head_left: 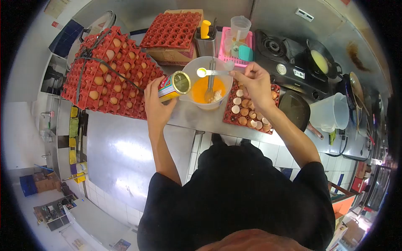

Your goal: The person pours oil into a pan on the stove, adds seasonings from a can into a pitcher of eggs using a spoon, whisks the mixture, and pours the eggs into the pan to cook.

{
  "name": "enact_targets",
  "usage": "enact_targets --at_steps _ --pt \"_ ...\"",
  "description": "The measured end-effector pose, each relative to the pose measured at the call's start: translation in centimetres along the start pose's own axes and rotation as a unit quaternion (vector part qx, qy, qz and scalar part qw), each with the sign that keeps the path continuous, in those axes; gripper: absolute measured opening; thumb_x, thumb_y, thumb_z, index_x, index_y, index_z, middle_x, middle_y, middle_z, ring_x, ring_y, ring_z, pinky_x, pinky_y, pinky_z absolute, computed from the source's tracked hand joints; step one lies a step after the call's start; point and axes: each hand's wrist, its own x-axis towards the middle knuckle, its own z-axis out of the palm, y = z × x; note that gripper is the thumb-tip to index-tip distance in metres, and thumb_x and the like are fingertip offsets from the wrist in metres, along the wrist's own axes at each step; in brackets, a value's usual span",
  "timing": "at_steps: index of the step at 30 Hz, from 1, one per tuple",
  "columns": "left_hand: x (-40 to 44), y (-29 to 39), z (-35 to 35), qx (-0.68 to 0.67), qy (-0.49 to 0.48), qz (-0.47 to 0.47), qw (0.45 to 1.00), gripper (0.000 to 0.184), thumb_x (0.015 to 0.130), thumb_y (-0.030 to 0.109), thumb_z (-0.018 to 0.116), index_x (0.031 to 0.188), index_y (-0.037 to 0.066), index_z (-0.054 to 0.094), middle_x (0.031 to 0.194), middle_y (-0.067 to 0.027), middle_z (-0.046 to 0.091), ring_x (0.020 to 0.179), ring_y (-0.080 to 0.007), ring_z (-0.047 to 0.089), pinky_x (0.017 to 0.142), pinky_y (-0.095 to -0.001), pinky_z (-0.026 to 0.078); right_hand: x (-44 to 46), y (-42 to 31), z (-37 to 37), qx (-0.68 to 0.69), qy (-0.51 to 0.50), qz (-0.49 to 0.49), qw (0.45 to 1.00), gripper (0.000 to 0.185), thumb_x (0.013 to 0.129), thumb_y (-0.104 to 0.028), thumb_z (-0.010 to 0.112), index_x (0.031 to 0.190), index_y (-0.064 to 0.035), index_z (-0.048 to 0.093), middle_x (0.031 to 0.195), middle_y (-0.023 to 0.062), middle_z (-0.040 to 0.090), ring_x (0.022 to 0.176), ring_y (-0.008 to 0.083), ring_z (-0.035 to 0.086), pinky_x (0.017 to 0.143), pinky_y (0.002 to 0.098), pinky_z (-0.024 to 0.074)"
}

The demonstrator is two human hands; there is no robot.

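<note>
My left hand (157, 100) is wrapped round an open tin (169, 86) with a colourful label, its mouth tilted toward me. My right hand (257, 85) pinches the handle of a white measuring spoon (213, 72), with something yellowish in its bowl. The spoon is over a translucent mixing bowl (193, 67) of orange beaten egg (200, 88). A whisk (210, 83) stands in the egg, beside a clump of white powder (217, 96). Below my right hand, a red tray (228, 119) holds cracked eggshells (243, 111).
Strapped trays of eggs (113, 75) are stacked at left. Behind are a carton topped with red trays (173, 31), a metal holder with a yellow-handled tool (205, 30), and a pink basket (226, 33). At right are a stove (289, 62), pans (295, 109) and a clear jug (331, 111).
</note>
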Motion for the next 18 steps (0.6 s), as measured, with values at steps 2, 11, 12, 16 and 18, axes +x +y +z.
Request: enact_targets --at_steps 2,11,12,16,18 --pt "0.0 -0.4 0.0 0.006 0.009 0.007 1.0 0.07 0.073 0.007 0.084 0.139 0.008 0.06 0.135 -0.0125 0.06 0.127 -0.0347 0.056 0.11 -0.0463 0.045 0.0 4.1 -0.2 -0.114 0.001 -0.2 0.973 0.023 0.091 -0.002 0.077 0.088 -0.0077 0.055 0.077 0.0052 0.072 0.068 0.0143 0.07 0.054 0.0289 0.0489" --pt "3.8 1.9 0.6 0.23 -0.078 0.176 0.954 0.072 0.068 0.007 0.082 0.137 0.023 0.066 0.131 -0.0023 0.062 0.125 -0.0283 0.055 0.102 -0.0455 0.044 -0.6 6.1 -2.4 -0.502 -0.064 -0.377 0.776 0.012 0.09 -0.012 0.076 0.099 -0.0089 0.069 0.07 0.007 0.068 0.056 0.0218 0.065 0.051 0.0357 0.0484" --pt "4.2 2.1 1.2 0.244 -0.096 0.201 0.944 0.072 0.069 0.006 0.081 0.137 0.024 0.067 0.131 -0.0019 0.062 0.125 -0.0278 0.055 0.1 -0.0454 0.044 -0.6 6.2 -2.4 -0.484 -0.045 -0.357 0.798 0.009 0.092 -0.011 0.077 0.096 -0.0088 0.069 0.07 0.0081 0.069 0.054 0.022 0.064 0.049 0.0348 0.0475" --pt "5.0 3.1 2.1 0.291 -0.093 0.236 0.923 0.064 0.074 0.004 0.077 0.135 0.021 0.068 0.128 -0.0018 0.063 0.125 -0.0272 0.055 0.097 -0.0447 0.045 -1.1 7.2 -2.7 -0.452 -0.008 -0.325 0.831 0.022 0.093 -0.016 0.079 0.083 -0.0077 0.062 0.068 0.0078 0.069 0.051 0.0215 0.063 0.047 0.0335 0.0465" --pt "5.8 3.1 2.7 0.307 -0.093 0.261 0.91 0.06 0.076 0.003 0.075 0.134 0.02 0.069 0.126 -0.002 0.064 0.125 -0.027 0.055 0.097 -0.0442 0.045 -0.6 7.4 -2.6 -0.405 0.011 -0.326 0.854 0.022 0.092 -0.02 0.08 0.082 -0.0114 0.063 0.059 0.006 0.061 0.049 0.0222 0.062 0.044 0.0361 0.0435"
